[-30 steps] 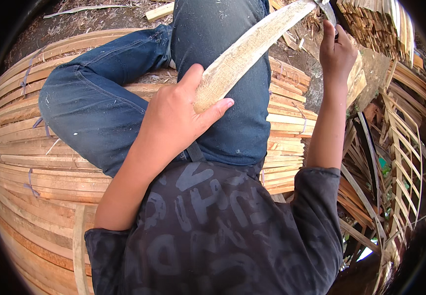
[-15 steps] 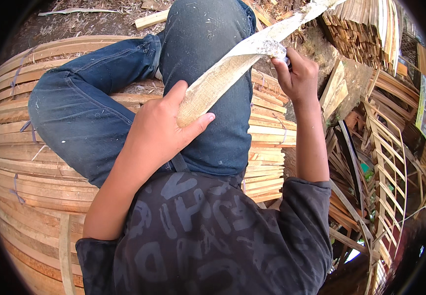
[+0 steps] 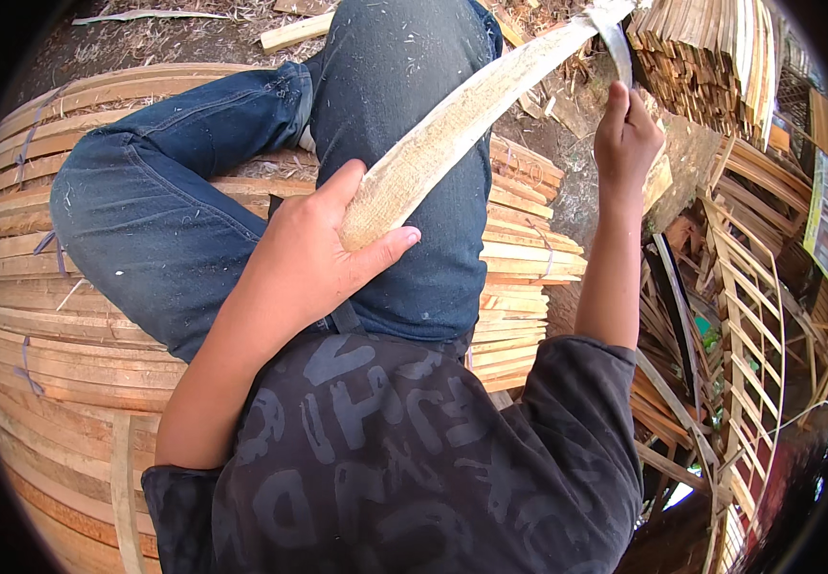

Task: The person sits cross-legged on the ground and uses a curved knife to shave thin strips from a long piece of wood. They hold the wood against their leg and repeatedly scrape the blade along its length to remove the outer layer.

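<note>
Here's the left hand, fingers pinching the near end of a long pale piece of wood that slants over the jeans. Farther out, the right hand wraps its fingers around a knife, blade at the wood's far end; beyond, stacked slats.

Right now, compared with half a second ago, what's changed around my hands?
Your right hand has moved away from you and to the right, taking the metal blade toward the far end of the pale wooden piece. Nothing was visibly picked up or let go. Your left hand still grips the near end.
</note>
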The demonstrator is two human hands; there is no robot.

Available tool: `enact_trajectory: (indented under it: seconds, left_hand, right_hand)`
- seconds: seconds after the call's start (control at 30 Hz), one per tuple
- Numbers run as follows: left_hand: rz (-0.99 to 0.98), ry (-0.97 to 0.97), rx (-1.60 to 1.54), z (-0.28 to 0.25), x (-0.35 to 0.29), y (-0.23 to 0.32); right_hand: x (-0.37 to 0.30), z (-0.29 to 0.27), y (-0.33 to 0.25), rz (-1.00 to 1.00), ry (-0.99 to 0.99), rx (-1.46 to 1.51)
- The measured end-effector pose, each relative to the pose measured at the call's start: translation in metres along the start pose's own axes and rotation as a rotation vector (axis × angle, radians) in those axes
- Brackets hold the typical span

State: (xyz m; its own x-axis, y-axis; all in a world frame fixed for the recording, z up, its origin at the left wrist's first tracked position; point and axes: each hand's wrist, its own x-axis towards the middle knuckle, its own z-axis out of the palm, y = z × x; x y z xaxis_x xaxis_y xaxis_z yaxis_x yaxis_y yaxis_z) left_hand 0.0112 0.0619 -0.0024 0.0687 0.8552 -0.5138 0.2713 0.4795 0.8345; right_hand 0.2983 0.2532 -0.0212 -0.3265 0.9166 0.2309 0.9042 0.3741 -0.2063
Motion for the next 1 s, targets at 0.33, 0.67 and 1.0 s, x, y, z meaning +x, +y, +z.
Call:
enact_trajectory:
  seconds: [0.33,0.67,1.0]
  left_hand:
    - [0.059,0.074,0.364,0.004,-0.004,0.002]
    - [0.096,0.005,0.379,-0.017,-0.015,0.027]
    - [0.649,0.362,-0.042,-0.042,-0.041,0.044]
  right_hand:
    - [-0.017,0.024,-0.038,0.469,0.036,0.747]
    - [-0.036,0.032,-0.125,0.662,-0.049,1.472]
    - [-0.043,0.031,-0.128,0.64,0.048,1.347]
